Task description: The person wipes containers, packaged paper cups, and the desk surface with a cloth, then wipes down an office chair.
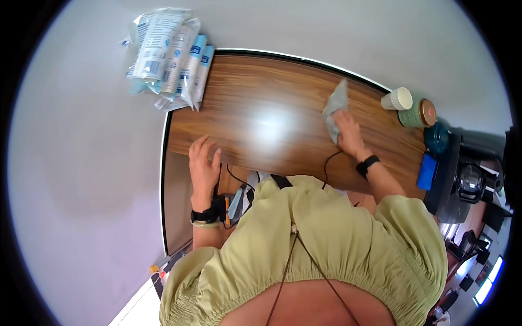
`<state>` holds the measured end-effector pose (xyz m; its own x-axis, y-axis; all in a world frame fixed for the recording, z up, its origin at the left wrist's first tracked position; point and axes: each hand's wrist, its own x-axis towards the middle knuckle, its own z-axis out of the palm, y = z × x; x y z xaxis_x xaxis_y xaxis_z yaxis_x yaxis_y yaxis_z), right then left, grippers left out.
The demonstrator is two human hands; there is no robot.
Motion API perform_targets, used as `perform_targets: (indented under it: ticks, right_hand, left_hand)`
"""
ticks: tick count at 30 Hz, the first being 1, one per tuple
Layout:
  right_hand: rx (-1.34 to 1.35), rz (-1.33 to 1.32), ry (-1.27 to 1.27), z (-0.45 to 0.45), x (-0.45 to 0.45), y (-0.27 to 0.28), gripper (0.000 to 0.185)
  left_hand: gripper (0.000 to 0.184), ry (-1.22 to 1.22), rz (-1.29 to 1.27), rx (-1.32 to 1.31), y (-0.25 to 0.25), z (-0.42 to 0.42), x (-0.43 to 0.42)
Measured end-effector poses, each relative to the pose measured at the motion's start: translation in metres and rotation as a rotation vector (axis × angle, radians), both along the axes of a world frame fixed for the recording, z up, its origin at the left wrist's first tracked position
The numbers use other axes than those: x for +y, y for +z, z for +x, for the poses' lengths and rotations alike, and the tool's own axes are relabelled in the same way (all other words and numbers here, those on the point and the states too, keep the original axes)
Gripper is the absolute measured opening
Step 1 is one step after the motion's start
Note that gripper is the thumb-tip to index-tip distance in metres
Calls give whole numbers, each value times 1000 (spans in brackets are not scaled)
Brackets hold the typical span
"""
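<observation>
My right hand [349, 133] presses a grey cloth [336, 103] onto the brown wooden counter [244, 87], right of its middle. The fingers are bent over the cloth, and part of it sticks out beyond them toward the back edge. At the counter's front left edge is my left hand [204, 163], with its fingers apart and nothing in them. A black band circles each wrist.
Plastic-wrapped sleeves of paper cups [168, 57] stand at the back left corner. On the right are a white paper cup [399, 99], a green jar with a brown lid [417, 114], a blue packet [427, 171] and a coffee maker [470, 182]. Walls border the back and left.
</observation>
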<state>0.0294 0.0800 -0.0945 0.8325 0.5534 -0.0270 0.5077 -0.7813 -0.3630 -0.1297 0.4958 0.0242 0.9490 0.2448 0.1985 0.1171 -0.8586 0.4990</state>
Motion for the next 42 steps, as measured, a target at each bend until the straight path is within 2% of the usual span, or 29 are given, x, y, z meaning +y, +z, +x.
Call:
perform_targets:
  ticks: [1, 4, 7, 10, 13, 14, 17, 21, 27, 30, 34, 38, 40, 42]
  right_hand:
    - [60, -94, 101, -23, -3, 17, 67]
    - [140, -82, 468, -75, -41, 26, 68]
    - [260, -100, 415, -96, -93, 38, 65]
    - [157, -94, -40, -104, -138, 20, 76]
    - [-80, -28, -461, -85, -148, -20, 78]
    - [-84, -32, -412, -80, -143, -28, 78]
    - [-32, -41, -236, -74, -72, -12, 80]
    - [91, -5, 156, -91, 22, 6, 79]
    - [238, 120, 634, -111, 114, 7, 70]
    - [211, 11, 650, -122, 161, 16, 68]
    - [302, 74, 515, -135, 236, 19, 67]
    - [418, 297, 272, -145, 318, 8, 67]
    - [511, 466, 204, -140, 358, 1, 67]
    - [484, 498, 217, -130, 396, 4, 70]
  left_hand:
    - [21, -21, -1, 8, 0, 3, -7]
    - [22, -74, -13, 50, -2, 9, -28]
    - [23, -117, -5, 106, -4, 7, -46]
    - [24, -116, -28, 169, -4, 0, -59]
    - [25, -68, -10, 193, -2, -15, -65]
    - [25, -52, -6, 206, -2, -20, -66]
    - [27, -6, 1, 214, -1, -36, -65]
    - [29, 30, -13, 241, -8, -57, -49]
    - [30, 5, -40, 261, 0, -58, 14]
    - [29, -12, -55, 216, 1, -64, 63]
    - [29, 9, -87, 179, -4, -91, 128]
    - [29, -11, -161, 254, -3, -127, 174]
    - [29, -3, -190, 339, 5, -139, 189]
    - [29, 8, -205, 344, 4, -155, 200]
